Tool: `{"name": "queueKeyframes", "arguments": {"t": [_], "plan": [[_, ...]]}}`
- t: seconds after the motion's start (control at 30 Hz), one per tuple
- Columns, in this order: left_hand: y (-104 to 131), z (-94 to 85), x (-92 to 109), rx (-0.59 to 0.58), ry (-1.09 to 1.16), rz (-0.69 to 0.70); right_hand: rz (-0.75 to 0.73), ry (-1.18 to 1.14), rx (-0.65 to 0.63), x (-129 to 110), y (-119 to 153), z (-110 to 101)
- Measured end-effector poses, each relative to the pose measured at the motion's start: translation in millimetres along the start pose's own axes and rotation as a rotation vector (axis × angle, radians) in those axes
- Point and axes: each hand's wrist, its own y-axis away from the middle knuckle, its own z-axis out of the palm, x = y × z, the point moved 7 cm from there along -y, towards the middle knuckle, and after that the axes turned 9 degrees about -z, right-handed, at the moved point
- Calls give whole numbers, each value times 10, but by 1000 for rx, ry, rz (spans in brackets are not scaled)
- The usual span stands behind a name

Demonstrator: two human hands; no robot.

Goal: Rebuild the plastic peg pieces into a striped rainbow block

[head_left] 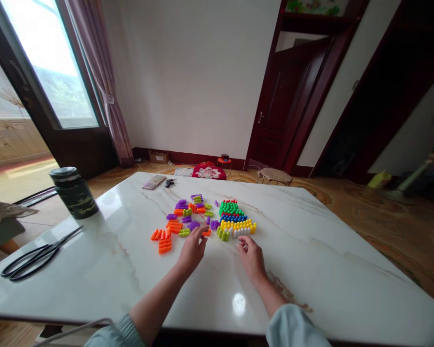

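My left hand [194,248] is at the near edge of a loose spread of orange pieces [165,246], purple pieces [193,225] and yellow-green pieces [184,233]; its fingers are bent, and what they hold, if anything, is too small to name. My right hand [251,255] has curled fingers just in front of a row of white pieces [241,232]; its fingertips are too small to make out. Behind the white row stand yellow pieces [236,225], blue pieces [234,218] and green pieces [229,208], close together. Upright yellow-green pieces [223,234] stand between my hands.
On the left of the white table [329,270] lie black scissors [39,258], with a dark camouflage jar [74,193] behind them. A phone [154,181] and keys [169,183] lie near the far edge. A round stool [275,175] stands beyond the table.
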Motion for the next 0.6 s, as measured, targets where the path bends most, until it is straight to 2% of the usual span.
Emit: {"name": "queueKeyframes", "arguments": {"t": [0.1,0.23,0.47,0.6], "plan": [[-215,217,140,-6,-15,20,-22,-39,-8,-157,-50,152],[-360,378,141,-19,-48,-25,-24,-43,29,-220,-121,253],[-267,434,138,-47,-35,-49,-9,-7,33,-216,-124,332],[-148,475,140,-8,67,-91,2,6,19,-209,-93,324]]}}
